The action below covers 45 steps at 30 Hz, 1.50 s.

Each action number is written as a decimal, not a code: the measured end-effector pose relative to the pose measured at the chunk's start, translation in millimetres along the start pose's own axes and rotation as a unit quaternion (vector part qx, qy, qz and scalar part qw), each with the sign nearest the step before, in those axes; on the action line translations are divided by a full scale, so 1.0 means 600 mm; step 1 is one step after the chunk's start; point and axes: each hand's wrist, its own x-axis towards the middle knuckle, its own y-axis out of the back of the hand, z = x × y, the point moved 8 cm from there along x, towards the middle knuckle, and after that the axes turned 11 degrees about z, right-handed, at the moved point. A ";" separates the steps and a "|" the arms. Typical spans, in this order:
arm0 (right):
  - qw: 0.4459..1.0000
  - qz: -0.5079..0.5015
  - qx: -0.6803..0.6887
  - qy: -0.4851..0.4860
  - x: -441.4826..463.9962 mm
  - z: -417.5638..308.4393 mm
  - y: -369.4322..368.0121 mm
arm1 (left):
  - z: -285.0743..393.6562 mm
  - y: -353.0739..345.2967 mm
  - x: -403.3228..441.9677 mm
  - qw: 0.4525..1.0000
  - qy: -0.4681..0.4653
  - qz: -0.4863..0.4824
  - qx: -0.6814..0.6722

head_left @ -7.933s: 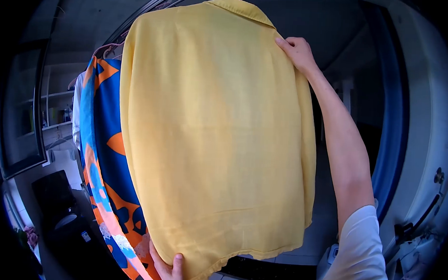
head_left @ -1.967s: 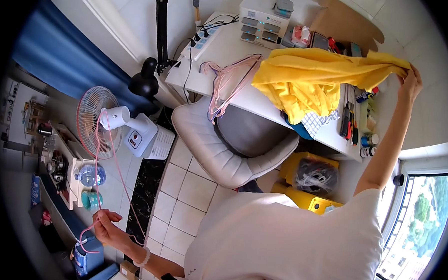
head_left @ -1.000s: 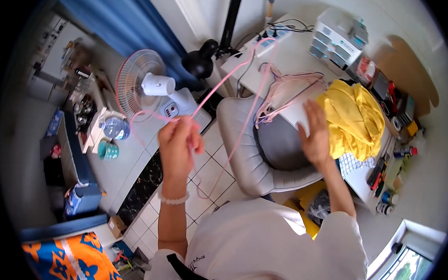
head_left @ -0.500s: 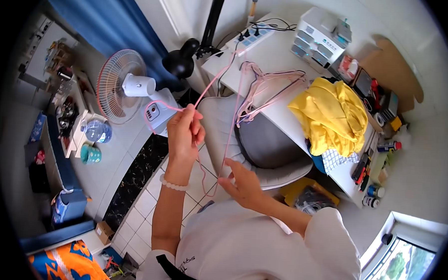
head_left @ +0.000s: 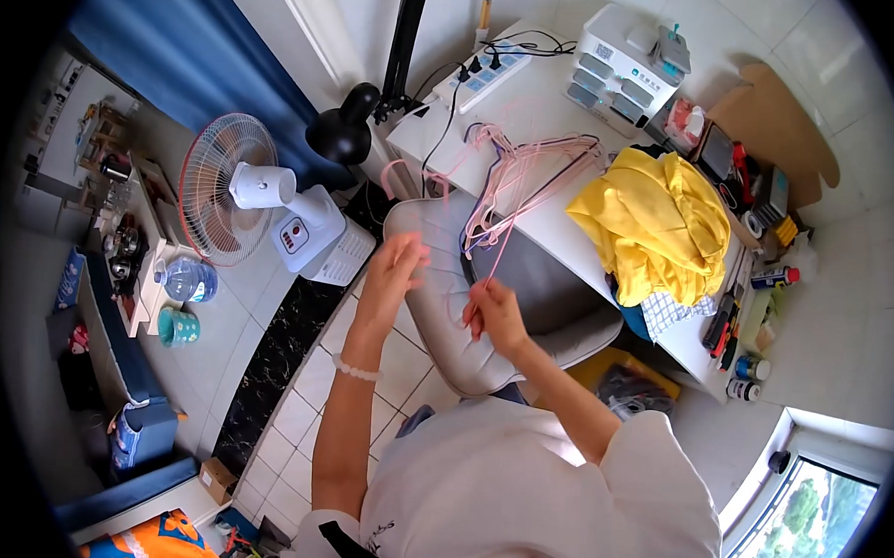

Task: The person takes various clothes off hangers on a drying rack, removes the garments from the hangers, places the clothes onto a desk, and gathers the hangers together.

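My right hand (head_left: pixel 495 313) is closed on a thin pink clothes hanger (head_left: pixel 499 253), above the front of the grey chair (head_left: pixel 429 240). Part of the hanger is blurred, and its curved end shows up and to the left, near the desk edge. Left of the chair, my left hand (head_left: pixel 391 275) is raised with loosely bent fingers, slightly smeared and apparently holding nothing. A bunch of pink and dark purple hangers (head_left: pixel 531 173) lies on the white desk (head_left: pixel 443 149), hanging partly over its edge. To their right sits a crumpled yellow cloth (head_left: pixel 654 223).
A standing fan (head_left: pixel 261 186) and a black lamp (head_left: pixel 342 130) are to the left. A power strip (head_left: pixel 481 79) and a white drawer box (head_left: pixel 624 72) occupy the back of the desk. Bottles and tools line its right side; a yellow bin (head_left: pixel 652 373) is underneath.
My left hand has let go of the pink hanger and lowered. My right hand has moved up and closed on it. The hanger has swung round, and the view has shifted slightly.
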 end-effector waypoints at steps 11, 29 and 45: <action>0.990 0.033 0.128 0.039 0.165 -0.046 0.078 | -0.206 0.166 -0.160 0.982 0.162 0.087 0.033; 0.968 0.234 0.085 0.003 0.273 0.013 0.122 | -0.272 0.264 -0.232 0.962 0.201 0.181 0.031; 0.915 0.275 -0.293 0.037 0.303 0.021 0.202 | -0.322 0.478 -0.394 0.944 0.110 0.310 0.002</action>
